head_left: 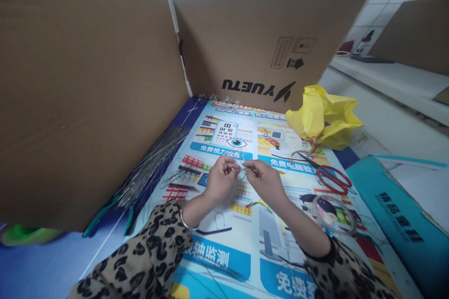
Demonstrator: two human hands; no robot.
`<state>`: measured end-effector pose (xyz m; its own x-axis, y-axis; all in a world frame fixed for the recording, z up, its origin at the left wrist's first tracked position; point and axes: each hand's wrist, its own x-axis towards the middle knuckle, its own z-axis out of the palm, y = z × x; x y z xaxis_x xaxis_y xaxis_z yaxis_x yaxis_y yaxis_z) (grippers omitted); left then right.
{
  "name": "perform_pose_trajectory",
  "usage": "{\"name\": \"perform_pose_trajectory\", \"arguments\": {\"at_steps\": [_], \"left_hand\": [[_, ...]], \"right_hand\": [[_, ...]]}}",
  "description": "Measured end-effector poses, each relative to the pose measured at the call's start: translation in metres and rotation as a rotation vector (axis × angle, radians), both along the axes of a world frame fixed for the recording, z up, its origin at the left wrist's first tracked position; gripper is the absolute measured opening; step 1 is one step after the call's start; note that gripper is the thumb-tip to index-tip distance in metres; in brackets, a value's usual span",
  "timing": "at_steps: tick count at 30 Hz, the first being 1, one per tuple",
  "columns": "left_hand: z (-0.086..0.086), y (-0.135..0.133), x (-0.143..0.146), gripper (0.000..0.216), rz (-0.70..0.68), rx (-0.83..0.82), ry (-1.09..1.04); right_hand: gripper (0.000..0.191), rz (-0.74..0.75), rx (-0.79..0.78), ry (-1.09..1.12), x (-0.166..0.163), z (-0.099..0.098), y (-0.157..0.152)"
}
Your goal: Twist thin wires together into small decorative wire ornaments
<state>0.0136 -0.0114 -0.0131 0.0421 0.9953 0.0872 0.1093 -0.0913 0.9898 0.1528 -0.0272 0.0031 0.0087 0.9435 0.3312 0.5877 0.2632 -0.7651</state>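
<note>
My left hand [221, 180] and my right hand [265, 180] meet over the middle of the printed poster [238, 233], fingertips nearly touching. Between them is a thin green wire [242, 175], curving below the fingers. My right thumb and forefinger are pinched at its upper end. The left fingers are also closed in a pinch, on a small pale piece too fine to make out. A short bundle of coloured wires [259, 204] lies on the poster just below my right hand.
Cardboard panels [266, 23] wall the left and back. Thin metal wires [150, 163] and green-handled pliers [101, 215] lie left. At right are red-handled scissors [333, 180], a clear tape roll [335, 215], a yellow bag [322, 117] and a teal box [393, 215].
</note>
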Motion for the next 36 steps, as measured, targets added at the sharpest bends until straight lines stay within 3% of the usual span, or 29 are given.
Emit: {"name": "perform_pose_trajectory", "arguments": {"at_steps": [9, 14, 16, 25, 28, 32, 36], "left_hand": [[-0.003, -0.002, 0.002, 0.015, 0.012, -0.004, -0.060], [-0.005, -0.002, 0.004, 0.017, 0.027, 0.006, -0.065], [-0.006, -0.002, 0.004, 0.016, 0.033, 0.004, -0.071], [-0.004, -0.004, 0.004, 0.015, 0.039, -0.018, -0.063], [-0.002, -0.006, 0.004, 0.013, 0.021, 0.004, -0.064], [-0.003, -0.008, 0.005, 0.011, 0.007, 0.043, -0.048], [-0.007, -0.009, 0.006, 0.013, 0.007, 0.102, 0.027]], "right_hand": [[0.017, 0.022, 0.131, -0.109, 0.002, -0.003, 0.003], [0.019, 0.023, -0.032, 0.058, 0.000, -0.003, 0.002], [0.019, -0.012, -0.029, 0.014, 0.003, -0.004, 0.003], [0.020, -0.208, 0.361, -0.882, 0.011, 0.006, -0.005], [0.017, -0.201, 0.475, -1.031, 0.008, 0.007, -0.010], [0.017, -0.158, 0.475, -1.007, 0.000, -0.001, -0.012], [0.019, -0.151, 0.318, -0.819, -0.005, -0.011, -0.009]]}}
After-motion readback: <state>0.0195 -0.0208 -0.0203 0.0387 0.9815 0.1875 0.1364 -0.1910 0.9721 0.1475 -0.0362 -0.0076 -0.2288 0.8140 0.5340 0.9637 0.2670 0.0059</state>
